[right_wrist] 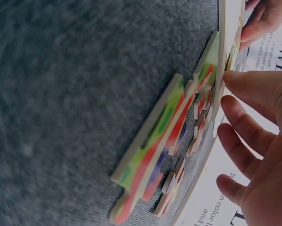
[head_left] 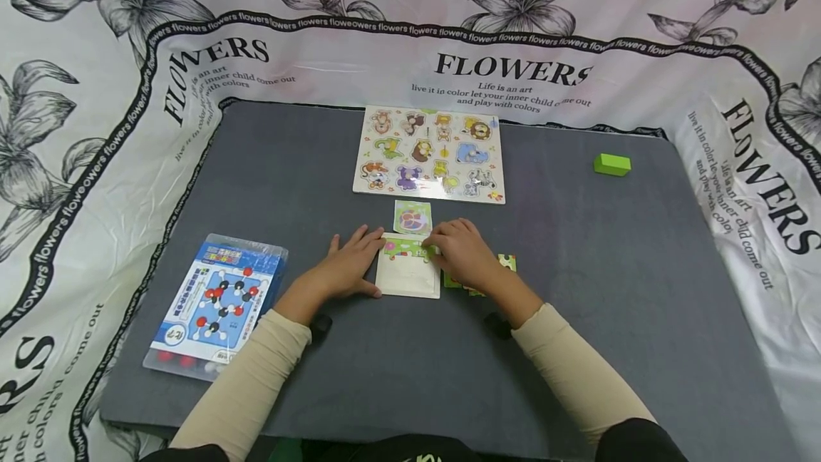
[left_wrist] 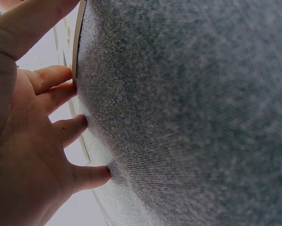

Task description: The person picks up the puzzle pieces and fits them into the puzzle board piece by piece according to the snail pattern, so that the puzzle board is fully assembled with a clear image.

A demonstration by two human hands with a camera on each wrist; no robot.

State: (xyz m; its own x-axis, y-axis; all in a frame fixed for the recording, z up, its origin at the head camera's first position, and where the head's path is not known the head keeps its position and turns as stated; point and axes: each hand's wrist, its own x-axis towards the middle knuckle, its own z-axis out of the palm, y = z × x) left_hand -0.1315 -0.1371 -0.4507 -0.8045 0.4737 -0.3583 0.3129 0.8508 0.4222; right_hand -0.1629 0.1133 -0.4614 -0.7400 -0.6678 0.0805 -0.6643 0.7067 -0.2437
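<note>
A pale puzzle tray (head_left: 408, 278) lies in the middle of the table, with colourful green-topped pieces (head_left: 401, 248) along its far end. My left hand (head_left: 346, 262) rests along the tray's left side, fingers spread; in the left wrist view its fingertips meet the tray's edge and the cloth. Over the tray's far right corner, my right hand (head_left: 463, 252) touches the pieces with its fingertips. Its thumb is right at the tray's rim in the right wrist view. Loose wooden puzzle pieces (right_wrist: 153, 141) lie right of the tray, partly hidden under the right hand in the head view.
Beyond the tray lies a small square picture (head_left: 412, 218), then a board of animal pictures (head_left: 428, 155). A clear case with a blue molecule-model cover (head_left: 221, 305) lies at left. A green block (head_left: 612, 165) sits at far right on the grey tablecloth (head_left: 577, 234).
</note>
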